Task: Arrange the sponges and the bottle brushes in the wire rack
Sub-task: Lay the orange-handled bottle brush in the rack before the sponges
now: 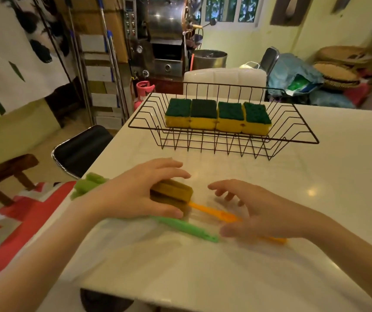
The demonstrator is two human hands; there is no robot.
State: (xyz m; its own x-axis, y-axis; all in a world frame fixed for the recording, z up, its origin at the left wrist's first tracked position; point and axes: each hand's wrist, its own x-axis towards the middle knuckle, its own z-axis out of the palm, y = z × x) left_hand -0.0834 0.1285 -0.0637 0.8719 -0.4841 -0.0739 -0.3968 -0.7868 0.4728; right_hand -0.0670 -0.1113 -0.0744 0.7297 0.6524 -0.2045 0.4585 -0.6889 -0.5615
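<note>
A black wire rack (293,140) stands on the white table (338,176) and holds a row of several yellow sponges with green tops (217,115). Near the front edge lie bottle brushes. My left hand (135,194) is closed around the brown sponge head (171,193) of an orange-handled brush (212,211). A green-handled brush (187,228) lies under that hand, its green sponge head (88,184) poking out at the table's left edge. My right hand (255,210) hovers open over the orange handles, holding nothing.
A black chair (79,149) and a wooden chair (5,170) stand left of the table. A white chair back (223,79) is behind the rack. Metal machinery and bags fill the back of the room.
</note>
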